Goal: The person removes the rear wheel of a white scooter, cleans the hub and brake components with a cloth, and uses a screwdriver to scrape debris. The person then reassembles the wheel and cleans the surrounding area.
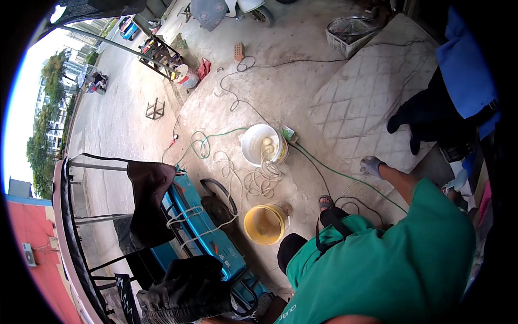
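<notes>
Rope (260,182) and black cable (294,64) cross the floor (302,97)

The rope tangles between two buckets, near a blue vehicle (208,229); a person in blue (467,73) stands at right. The white bucket (252,141) holds pale rounded things (267,142); the yellow bucket (250,224) is stained inside. The green hose (339,171) lies near the gloved right hand (371,166), whose grip I cannot tell; the left is out of sight.

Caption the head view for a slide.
Gloved hand over concrete ground, a white bucket and a yellow bucket to its left.

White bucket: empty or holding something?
Not empty: pale rounded shapes show inside the white bucket through its open top. Cannot tell what they are.
</notes>
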### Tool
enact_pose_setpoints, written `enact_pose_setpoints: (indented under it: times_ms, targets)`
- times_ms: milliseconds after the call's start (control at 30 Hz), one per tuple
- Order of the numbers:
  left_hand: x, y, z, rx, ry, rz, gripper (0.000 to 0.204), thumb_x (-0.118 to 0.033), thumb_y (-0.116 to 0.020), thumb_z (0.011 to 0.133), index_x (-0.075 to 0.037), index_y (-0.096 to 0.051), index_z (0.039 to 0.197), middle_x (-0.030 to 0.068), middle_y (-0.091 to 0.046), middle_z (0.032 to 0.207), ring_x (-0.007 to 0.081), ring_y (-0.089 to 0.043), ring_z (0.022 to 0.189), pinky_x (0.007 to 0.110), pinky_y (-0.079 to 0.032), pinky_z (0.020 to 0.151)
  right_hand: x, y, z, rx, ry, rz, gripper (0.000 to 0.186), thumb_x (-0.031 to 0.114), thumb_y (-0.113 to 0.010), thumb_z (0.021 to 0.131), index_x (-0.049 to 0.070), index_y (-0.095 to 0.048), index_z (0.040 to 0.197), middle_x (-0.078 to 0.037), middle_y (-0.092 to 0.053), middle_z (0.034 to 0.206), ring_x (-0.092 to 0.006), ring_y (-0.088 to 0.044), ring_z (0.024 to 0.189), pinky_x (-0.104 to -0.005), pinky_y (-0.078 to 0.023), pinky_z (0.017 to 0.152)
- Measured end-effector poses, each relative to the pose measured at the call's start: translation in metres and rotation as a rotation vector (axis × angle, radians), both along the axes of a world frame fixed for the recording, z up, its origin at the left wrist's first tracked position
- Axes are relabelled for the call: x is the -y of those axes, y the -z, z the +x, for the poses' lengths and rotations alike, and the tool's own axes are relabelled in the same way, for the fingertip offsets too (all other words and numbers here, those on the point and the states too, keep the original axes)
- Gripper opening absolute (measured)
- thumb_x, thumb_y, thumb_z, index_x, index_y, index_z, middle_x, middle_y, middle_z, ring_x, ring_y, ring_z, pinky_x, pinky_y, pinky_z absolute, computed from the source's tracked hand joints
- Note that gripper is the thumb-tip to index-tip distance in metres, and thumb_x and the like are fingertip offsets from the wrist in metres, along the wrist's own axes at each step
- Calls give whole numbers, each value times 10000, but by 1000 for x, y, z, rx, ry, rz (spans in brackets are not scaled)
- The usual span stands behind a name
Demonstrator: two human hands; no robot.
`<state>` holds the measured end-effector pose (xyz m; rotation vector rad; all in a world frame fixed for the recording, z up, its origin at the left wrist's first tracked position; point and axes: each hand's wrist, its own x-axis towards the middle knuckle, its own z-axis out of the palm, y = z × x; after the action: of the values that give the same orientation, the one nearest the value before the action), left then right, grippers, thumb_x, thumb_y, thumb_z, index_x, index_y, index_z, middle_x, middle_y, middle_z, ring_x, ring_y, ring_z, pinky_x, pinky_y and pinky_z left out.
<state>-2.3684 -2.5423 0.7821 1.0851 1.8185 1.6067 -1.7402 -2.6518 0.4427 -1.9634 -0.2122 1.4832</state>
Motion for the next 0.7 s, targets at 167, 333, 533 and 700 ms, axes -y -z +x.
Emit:
enact_pose_setpoints:
  times_ms: [167,333,533,700]
  targets:
    - [-87,-6,22,-52,59,48,321,-283,-699,927,-36,-636,1123,119,-668,1063,285,-637,970,406,-532,863,129,52,69,12,314,-261,279,296,-474,993,76,-603,1106,-134,-731,980,-241,-658,672,-395,-526,577]
    - [-203,-16,56,-115,169,100,331,-291,-698,929,-39,-634,1134,117,-667,1069,282,-637,973,403,-533,864,161,64,27,-50,185,-424,302,272,-453,1004,46,-638,1083,-143,-734,1004,-265,-705,746,-418,-563,624]
    - [-330,-6,99,-129,253,132,343,-301,-696,931,-43,-630,1148,114,-667,1077,278,-636,977,399,-534,866,35,62,44,-109,97,-343,297,288,-487,1023,68,-616,1175,-164,-738,1035,-278,-706,717,-438,-580,650]
    - [-411,-13,136,-145,302,143,353,-309,-695,932,-46,-627,1159,112,-666,1084,275,-636,980,395,-535,867,-91,2,80,-222,346,-106,336,288,-491,1019,72,-560,1267,-155,-722,1062,-257,-700,801,-412,-546,705]
